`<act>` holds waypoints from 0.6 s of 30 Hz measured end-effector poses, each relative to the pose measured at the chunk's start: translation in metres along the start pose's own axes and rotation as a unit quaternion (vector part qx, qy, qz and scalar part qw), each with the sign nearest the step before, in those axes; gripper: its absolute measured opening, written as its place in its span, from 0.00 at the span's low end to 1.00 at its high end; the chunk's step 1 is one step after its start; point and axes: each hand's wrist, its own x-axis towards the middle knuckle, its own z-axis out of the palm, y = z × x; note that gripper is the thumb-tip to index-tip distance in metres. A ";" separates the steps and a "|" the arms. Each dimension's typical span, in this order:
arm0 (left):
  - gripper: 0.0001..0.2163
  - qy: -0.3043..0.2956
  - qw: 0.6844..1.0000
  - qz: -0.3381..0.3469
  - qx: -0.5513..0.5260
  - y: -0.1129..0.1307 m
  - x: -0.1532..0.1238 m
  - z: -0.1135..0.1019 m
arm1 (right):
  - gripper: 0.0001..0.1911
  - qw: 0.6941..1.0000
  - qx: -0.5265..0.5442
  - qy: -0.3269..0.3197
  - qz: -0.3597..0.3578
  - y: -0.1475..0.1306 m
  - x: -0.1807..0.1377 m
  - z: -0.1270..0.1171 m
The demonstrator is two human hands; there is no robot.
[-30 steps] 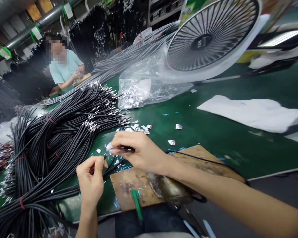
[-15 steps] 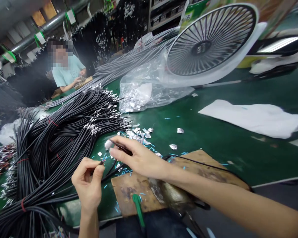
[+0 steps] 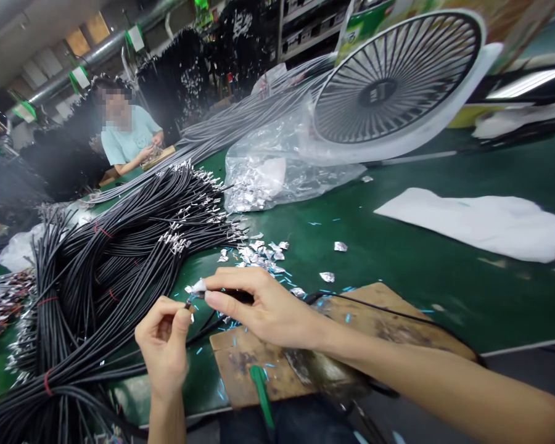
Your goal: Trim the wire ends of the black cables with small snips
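Black cable lies with its long axis roughly left to right above the near edge of the green tabletop. Its tip points left and carries a crumpled foil piece, and its tail trails right over a wooden board.

At far left, a thick bundle of black cables sprawls on the tabletop, its metal-tipped ends fanning right. The left hand is raised, with thumb and forefinger pinched on a thin wire end just below the foil. The right hand grasps the black cable behind its tip, fingers curled over it. Foil scraps lie scattered just beyond the hands. Farther back sit a clear plastic bag and a tilted round fan guard, and a white sheet lies at right.
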 end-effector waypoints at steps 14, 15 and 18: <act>0.08 0.010 0.999 0.024 -0.029 0.002 0.001 0.000 | 0.11 0.999 -0.016 0.018 -0.029 0.002 -0.002 0.001; 0.08 0.009 0.999 0.025 -0.033 0.002 0.001 0.000 | 0.11 0.999 -0.017 0.018 -0.028 0.002 -0.002 0.001; 0.08 0.004 0.999 0.024 -0.040 0.002 0.002 0.000 | 0.10 0.999 -0.024 0.015 -0.027 0.001 -0.002 0.001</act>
